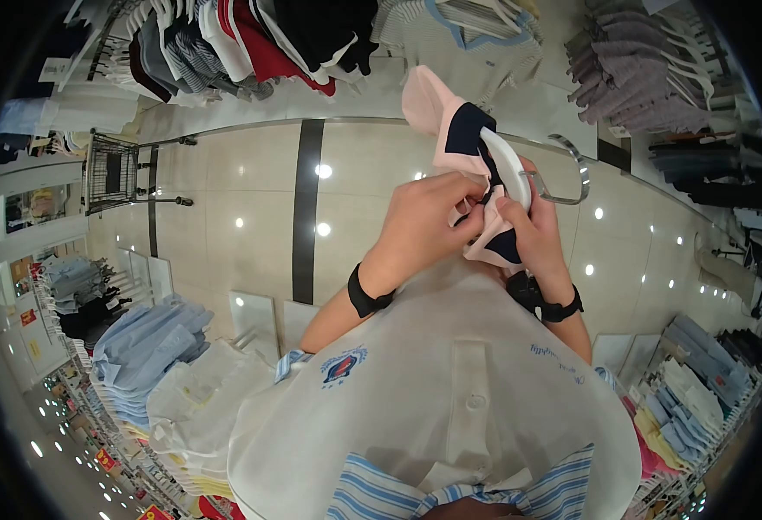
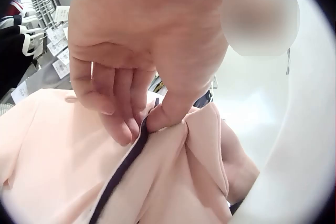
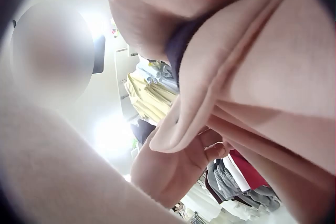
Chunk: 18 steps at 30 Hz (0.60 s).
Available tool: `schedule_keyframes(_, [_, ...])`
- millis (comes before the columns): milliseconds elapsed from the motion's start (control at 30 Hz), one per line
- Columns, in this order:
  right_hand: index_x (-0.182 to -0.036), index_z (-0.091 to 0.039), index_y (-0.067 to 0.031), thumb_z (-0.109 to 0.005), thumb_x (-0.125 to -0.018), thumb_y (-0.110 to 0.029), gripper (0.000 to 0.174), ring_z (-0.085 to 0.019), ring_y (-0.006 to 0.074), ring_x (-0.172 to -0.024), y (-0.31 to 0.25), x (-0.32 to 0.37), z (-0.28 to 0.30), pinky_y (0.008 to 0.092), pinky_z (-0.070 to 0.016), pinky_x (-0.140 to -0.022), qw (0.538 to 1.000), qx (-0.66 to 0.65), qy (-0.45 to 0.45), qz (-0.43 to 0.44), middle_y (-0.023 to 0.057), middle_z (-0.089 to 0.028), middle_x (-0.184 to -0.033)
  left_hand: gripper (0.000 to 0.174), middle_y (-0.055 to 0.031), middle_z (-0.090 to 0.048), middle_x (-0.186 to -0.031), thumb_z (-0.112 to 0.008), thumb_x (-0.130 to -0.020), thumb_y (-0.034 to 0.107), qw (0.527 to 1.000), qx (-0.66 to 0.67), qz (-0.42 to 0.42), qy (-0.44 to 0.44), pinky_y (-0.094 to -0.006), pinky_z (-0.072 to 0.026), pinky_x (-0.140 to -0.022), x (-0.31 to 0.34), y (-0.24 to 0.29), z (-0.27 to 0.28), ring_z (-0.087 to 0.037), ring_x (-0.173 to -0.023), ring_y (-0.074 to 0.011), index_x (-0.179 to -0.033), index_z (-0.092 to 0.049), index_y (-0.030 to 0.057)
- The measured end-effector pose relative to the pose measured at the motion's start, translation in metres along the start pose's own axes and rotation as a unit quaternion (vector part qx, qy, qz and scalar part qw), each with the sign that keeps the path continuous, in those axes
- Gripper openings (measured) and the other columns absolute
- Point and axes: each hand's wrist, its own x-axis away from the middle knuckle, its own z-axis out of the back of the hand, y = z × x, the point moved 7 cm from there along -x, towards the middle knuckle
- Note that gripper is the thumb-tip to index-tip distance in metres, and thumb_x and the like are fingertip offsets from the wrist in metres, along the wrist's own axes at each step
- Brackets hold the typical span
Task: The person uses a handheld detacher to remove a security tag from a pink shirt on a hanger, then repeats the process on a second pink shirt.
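A pink shirt [image 1: 463,143] with navy trim hangs on a white hanger [image 1: 507,169], whose metal hook [image 1: 583,169] points to the right in the head view. My left hand [image 1: 433,217] pinches the shirt's navy-edged front opening between thumb and fingers; the left wrist view shows this dark edge [image 2: 123,169] close up. With my right hand [image 1: 537,230] I grip the collar side of the shirt and the hanger, thumb lying over the cloth. Pink fabric [image 3: 231,61] covers part of that hand in the right wrist view.
Racks of hanging clothes [image 1: 251,43] line the far side, with grey garments [image 1: 637,69] at the right. A shopping cart [image 1: 112,172] stands on the tiled floor [image 1: 242,173] to the left. Light blue shirts [image 1: 147,347] hang near my left side.
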Motion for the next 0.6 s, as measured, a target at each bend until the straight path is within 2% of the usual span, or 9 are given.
schedule_keyframes(133, [-0.147, -0.049, -0.0068, -0.054, -0.096, -0.003, 0.051, -0.052, 0.0091, -0.1, 0.004, 0.002, -0.001, 0.0248, -0.0435, -0.091, 0.999, 0.043, 0.004, 0.024, 0.003, -0.059, -0.112, 0.014, -0.0077, -0.071, -0.084, -0.075, -0.078, 0.005, 0.998, -0.067, 0.0, -0.013, -0.0331, -0.0551, -0.064, 0.0, -0.003, 0.002, -0.071, -0.072, -0.0229, -0.091, -0.07, 0.0017])
schedule_keyframes(200, [-0.147, -0.05, -0.0065, -0.055, -0.097, -0.003, 0.05, -0.05, 0.0067, -0.087, 0.008, 0.005, -0.003, 0.0232, -0.0431, -0.079, 0.997, 0.068, -0.005, -0.023, -0.0003, -0.058, -0.097, 0.014, -0.0077, -0.071, -0.084, -0.075, -0.078, 0.006, 0.996, -0.086, -0.003, -0.011, -0.0339, -0.0554, -0.065, 0.001, -0.008, 0.002, -0.071, -0.073, -0.0235, -0.091, -0.069, 0.002])
schedule_keyframes(233, [-0.147, -0.05, -0.0065, -0.055, -0.097, -0.003, 0.05, -0.05, 0.0067, -0.087, 0.008, 0.005, -0.004, 0.0232, -0.0431, -0.079, 0.997, 0.068, -0.005, -0.019, -0.0003, -0.058, -0.097, 0.014, -0.0078, -0.071, -0.084, -0.074, -0.079, 0.008, 0.995, -0.103, -0.005, -0.01, -0.0347, -0.0557, -0.065, 0.0, -0.01, 0.002, -0.072, -0.074, -0.024, -0.091, -0.069, 0.0023])
schedule_keyframes(300, [-0.146, -0.051, -0.0055, -0.055, -0.096, -0.004, 0.049, -0.047, 0.0057, -0.078, 0.01, 0.003, -0.004, 0.0229, -0.0403, -0.07, 0.998, 0.069, 0.005, -0.012, -0.0023, -0.057, -0.087, 0.015, -0.0076, -0.071, -0.084, -0.074, -0.079, 0.008, 0.993, -0.118, -0.011, -0.01, -0.0355, -0.0557, -0.066, 0.0, -0.01, 0.002, -0.072, -0.074, -0.0249, -0.091, -0.068, 0.0028])
schedule_keyframes(367, [-0.146, -0.051, -0.0057, -0.055, -0.096, -0.004, 0.05, -0.047, 0.0059, -0.078, 0.008, 0.002, -0.004, 0.0229, -0.0398, -0.07, 0.998, 0.064, 0.011, 0.008, -0.0022, -0.056, -0.087, 0.016, -0.0075, -0.07, -0.085, -0.074, -0.079, 0.009, 0.991, -0.132, -0.014, -0.011, -0.0363, -0.0558, -0.066, 0.0, -0.007, 0.003, -0.071, -0.074, -0.0258, -0.092, -0.068, 0.0033])
schedule_keyframes(467, [-0.145, -0.051, -0.0054, -0.055, -0.096, -0.004, 0.049, -0.048, 0.0061, -0.079, 0.011, 0.001, -0.002, 0.0231, -0.0401, -0.071, 0.998, 0.068, 0.009, -0.01, -0.0021, -0.057, -0.088, 0.017, -0.0077, -0.07, -0.086, -0.073, -0.08, 0.009, 0.985, -0.168, -0.036, -0.008, -0.0372, -0.0556, -0.066, 0.0, -0.002, 0.003, -0.07, -0.074, -0.028, -0.094, -0.067, 0.0037])
schedule_keyframes(600, [-0.145, -0.05, -0.0056, -0.055, -0.097, -0.004, 0.048, -0.049, 0.0064, -0.081, 0.004, 0.0, -0.002, 0.0242, -0.0424, -0.074, 0.998, 0.066, 0.009, -0.005, -0.0019, -0.057, -0.09, 0.017, -0.0088, -0.07, -0.087, -0.073, -0.08, 0.007, 0.994, -0.109, -0.028, -0.001, -0.0372, -0.0548, -0.065, 0.002, -0.001, 0.007, -0.069, -0.073, -0.0298, -0.095, -0.067, 0.0027])
